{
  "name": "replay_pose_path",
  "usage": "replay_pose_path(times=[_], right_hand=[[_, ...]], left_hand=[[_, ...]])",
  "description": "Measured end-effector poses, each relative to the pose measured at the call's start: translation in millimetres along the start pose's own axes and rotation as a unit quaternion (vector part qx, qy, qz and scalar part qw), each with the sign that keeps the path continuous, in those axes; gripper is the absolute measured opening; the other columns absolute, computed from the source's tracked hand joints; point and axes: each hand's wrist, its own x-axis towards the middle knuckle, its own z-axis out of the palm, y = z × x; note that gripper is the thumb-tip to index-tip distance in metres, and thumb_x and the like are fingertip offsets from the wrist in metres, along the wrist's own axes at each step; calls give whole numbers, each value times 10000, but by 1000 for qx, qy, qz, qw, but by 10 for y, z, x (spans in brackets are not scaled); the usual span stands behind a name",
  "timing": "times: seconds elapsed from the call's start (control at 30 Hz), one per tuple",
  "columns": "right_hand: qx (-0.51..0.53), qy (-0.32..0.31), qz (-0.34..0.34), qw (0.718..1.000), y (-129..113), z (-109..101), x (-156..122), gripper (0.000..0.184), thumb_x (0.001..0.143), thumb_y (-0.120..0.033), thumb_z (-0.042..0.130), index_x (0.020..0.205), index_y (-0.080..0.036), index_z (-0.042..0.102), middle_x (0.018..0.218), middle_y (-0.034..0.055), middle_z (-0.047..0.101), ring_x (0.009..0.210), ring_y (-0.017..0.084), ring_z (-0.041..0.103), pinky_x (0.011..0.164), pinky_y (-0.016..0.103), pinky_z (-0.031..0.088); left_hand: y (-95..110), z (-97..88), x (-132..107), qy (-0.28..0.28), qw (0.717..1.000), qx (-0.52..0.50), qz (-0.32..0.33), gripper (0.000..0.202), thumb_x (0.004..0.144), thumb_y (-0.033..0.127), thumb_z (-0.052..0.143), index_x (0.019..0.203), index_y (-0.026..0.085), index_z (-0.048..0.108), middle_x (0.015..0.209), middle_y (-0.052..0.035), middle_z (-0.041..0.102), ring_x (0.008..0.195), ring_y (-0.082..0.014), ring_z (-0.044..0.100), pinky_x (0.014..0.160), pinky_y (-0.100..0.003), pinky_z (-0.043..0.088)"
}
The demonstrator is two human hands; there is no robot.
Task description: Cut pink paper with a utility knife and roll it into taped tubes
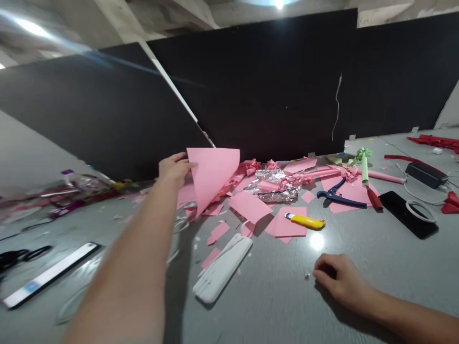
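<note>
My left hand (174, 168) reaches out over the grey table (272, 296) and pinches the edge of a large pink paper sheet (212, 179), which is lifted and curls upward. My right hand (339, 279) rests on the table near the front right, its fingers curled under with nothing visible in them. Pink paper scraps (251, 205) lie spread between the two hands. A yellow utility knife (305, 220) lies on a pink scrap ahead of my right hand.
A white flat case (222, 274) lies front centre. Crumpled foil (276, 186), blue-handled pliers (339, 196), a green-and-pink paper roll (366, 169), a black phone (407, 212), a tape ring (421, 210), a ruler (50, 274) and black scissors (17, 257) lie about. Black boards (272, 81) wall the back.
</note>
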Motion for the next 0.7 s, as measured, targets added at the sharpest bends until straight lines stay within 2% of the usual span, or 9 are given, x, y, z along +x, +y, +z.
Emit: replay_pose_path(times=[0.1, 0.2, 0.27, 0.3, 0.4, 0.47, 0.53, 0.63, 0.7], right_hand=[[48, 18, -6, 999, 53, 5, 43, 165, 956, -320, 668, 842, -210, 714, 733, 28, 695, 677, 174, 598, 662, 322, 416], [175, 56, 21, 983, 84, -56, 129, 266, 930, -476, 737, 877, -216, 723, 769, 31, 706, 639, 171, 621, 634, 317, 464], [280, 77, 61, 955, 74, -156, 197, 429, 884, -632, 777, 1036, -232, 747, 942, 64, 766, 644, 181, 663, 607, 323, 511], [328, 80, 75, 938, 60, -222, 226, 528, 862, -697, 781, 1147, -254, 744, 1050, 83, 785, 669, 194, 688, 607, 333, 538], [422, 90, 42, 901, 22, -438, 270, 683, 832, -780, 776, 1328, -314, 714, 1324, 120, 775, 949, 272, 771, 767, 393, 620], [414, 136, 33, 899, 37, -565, 252, 653, 822, -775, 779, 1248, -280, 762, 1324, 137, 786, 1090, 315, 763, 851, 410, 621], [360, 196, 73, 909, 104, -666, 196, 552, 761, -688, 859, 1047, -219, 801, 1106, 137, 834, 971, 317, 772, 780, 389, 604], [304, 243, 120, 913, 243, -794, 71, 416, 650, -517, 941, 810, -174, 768, 779, 81, 794, 694, 249, 706, 615, 335, 519], [296, 241, 121, 916, 298, -891, -10, 401, 638, -487, 940, 805, -162, 777, 733, 60, 783, 640, 221, 683, 592, 316, 500]], left_hand=[[258, 81, -83, 26, 999, 2, -20, 387, 1054, 412, 731, 1349, 167, 678, 1328, -106, 711, 1119, -258, 731, 951, -475, 647], [642, 305, -512, 28, 999, -17, 44, 269, 1042, 341, 729, 1154, 96, 731, 1116, -89, 763, 979, -221, 721, 955, -446, 614], [921, 514, -1100, -15, 991, -42, 123, 216, 1012, 311, 736, 1021, 97, 762, 967, -68, 781, 883, -206, 705, 919, -391, 599], [1052, 620, -1473, -43, 983, -58, 168, 187, 1007, 307, 733, 1025, 125, 773, 975, -66, 796, 892, -209, 715, 905, -370, 597], [1372, 871, -2697, -142, 943, -98, 286, 153, 1050, 246, 645, 1047, 204, 792, 1014, -61, 825, 963, -216, 765, 893, -346, 606], [1523, 953, -3402, -182, 917, -113, 336, 192, 1052, 179, 612, 1036, 237, 794, 1026, -47, 840, 949, -211, 779, 870, -350, 607], [1634, 970, -3889, -219, 895, -114, 372, 238, 1050, 123, 579, 1095, 243, 780, 1057, -41, 844, 983, -212, 789, 862, -360, 605], [1709, 918, -4164, -293, 861, -94, 404, 158, 1054, 238, 652, 1182, 229, 745, 1161, -84, 830, 1066, -253, 783, 893, -415, 605], [1671, 862, -4092, -311, 871, -98, 368, 206, 1022, 359, 721, 1191, 248, 756, 1220, -99, 818, 1132, -291, 764, 983, -473, 591]])
